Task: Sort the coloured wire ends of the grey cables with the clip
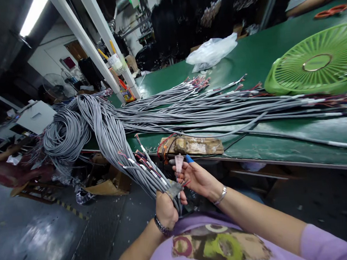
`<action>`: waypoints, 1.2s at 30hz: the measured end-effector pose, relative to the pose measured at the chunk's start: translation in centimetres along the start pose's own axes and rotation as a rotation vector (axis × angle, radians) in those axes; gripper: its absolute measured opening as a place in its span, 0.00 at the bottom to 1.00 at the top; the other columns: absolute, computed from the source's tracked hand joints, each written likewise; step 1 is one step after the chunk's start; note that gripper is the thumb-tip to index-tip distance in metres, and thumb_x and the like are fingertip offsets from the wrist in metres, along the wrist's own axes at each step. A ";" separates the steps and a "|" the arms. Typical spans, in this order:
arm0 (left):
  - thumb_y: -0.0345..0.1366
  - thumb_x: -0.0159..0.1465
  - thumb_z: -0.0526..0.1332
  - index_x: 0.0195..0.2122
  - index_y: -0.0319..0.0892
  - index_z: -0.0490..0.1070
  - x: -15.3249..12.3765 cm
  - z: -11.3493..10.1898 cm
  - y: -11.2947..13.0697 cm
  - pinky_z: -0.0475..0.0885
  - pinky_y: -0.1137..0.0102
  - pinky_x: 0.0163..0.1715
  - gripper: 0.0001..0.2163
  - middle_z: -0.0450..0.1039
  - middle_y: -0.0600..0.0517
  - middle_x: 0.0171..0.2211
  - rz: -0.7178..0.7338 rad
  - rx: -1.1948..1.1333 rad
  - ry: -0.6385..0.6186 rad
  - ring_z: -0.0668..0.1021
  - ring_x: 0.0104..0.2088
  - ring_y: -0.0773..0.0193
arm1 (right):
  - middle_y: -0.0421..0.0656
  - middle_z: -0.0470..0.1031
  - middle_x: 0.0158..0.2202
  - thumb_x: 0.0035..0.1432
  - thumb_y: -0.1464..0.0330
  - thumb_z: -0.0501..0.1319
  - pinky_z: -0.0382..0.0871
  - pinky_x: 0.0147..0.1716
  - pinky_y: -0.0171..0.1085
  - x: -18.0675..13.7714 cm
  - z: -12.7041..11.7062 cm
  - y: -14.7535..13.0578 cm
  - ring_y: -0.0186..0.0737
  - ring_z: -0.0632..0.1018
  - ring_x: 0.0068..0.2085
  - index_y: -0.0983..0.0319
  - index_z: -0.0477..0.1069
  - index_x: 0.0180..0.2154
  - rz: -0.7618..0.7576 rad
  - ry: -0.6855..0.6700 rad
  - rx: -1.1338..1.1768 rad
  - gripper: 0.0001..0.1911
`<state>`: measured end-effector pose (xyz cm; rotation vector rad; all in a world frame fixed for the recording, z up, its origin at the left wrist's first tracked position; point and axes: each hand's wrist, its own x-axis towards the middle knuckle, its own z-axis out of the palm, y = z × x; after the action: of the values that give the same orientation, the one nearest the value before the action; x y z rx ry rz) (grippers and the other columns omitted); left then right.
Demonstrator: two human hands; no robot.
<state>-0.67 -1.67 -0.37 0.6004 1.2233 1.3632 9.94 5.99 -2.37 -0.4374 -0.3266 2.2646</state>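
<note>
Grey cables (144, 176) are bunched in my left hand (165, 208), which is closed around them near their stripped ends. Thin coloured wires and white sleeves show at several of these ends. A dull grey wrap (174, 190) covers my left thumb. Just to the right, my right hand (200, 180) is turned palm up with its fingers curled in. A blue finger cover (189, 158) sits on one of its digits. Between its fingers shows a small pale, blurred piece (179, 163), whose kind I cannot make out. Fine red wires lie close to these fingertips.
Long grey cables (196, 112) stretch across the green table (271, 146). A wooden block (198, 145) lies at its front edge. Farther back are a plastic bag (212, 51), a green fan (315, 62) and orange-handled scissors (331, 11). Coiled cable (67, 134) hangs at left; a person's arm (322, 0) rests at top right.
</note>
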 end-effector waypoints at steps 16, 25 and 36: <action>0.44 0.48 0.65 0.17 0.38 0.67 0.6 1.2 0.3 0.61 0.76 0.15 0.14 0.67 0.53 0.12 0.042 -0.041 0.031 0.67 0.14 0.72 | 0.42 0.76 0.29 0.55 0.60 0.61 0.66 0.26 0.33 0.9 -0.1 0.1 0.32 0.72 0.26 0.63 0.73 0.30 -0.066 0.046 -0.090 0.12; 0.40 0.49 0.63 0.18 0.38 0.68 1.0 1.0 -0.3 0.62 0.76 0.15 0.11 0.67 0.54 0.13 0.050 -0.024 0.054 0.67 0.14 0.71 | 0.40 0.76 0.27 0.52 0.58 0.64 0.67 0.28 0.33 1.5 0.2 0.2 0.31 0.72 0.24 0.63 0.73 0.31 -0.059 0.086 -0.003 0.13; 0.42 0.51 0.63 0.17 0.38 0.68 -0.2 -0.3 -0.7 0.65 0.75 0.17 0.13 0.67 0.54 0.13 0.101 -0.039 0.066 0.68 0.14 0.71 | 0.43 0.74 0.31 0.52 0.51 0.60 0.67 0.28 0.33 -1.3 -0.5 0.4 0.33 0.73 0.28 0.63 0.70 0.34 -0.014 -0.092 -0.217 0.21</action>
<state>-0.64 -2.05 -1.05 0.6006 1.2302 1.4988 10.72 4.79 -2.75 -0.4409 -0.6252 2.2488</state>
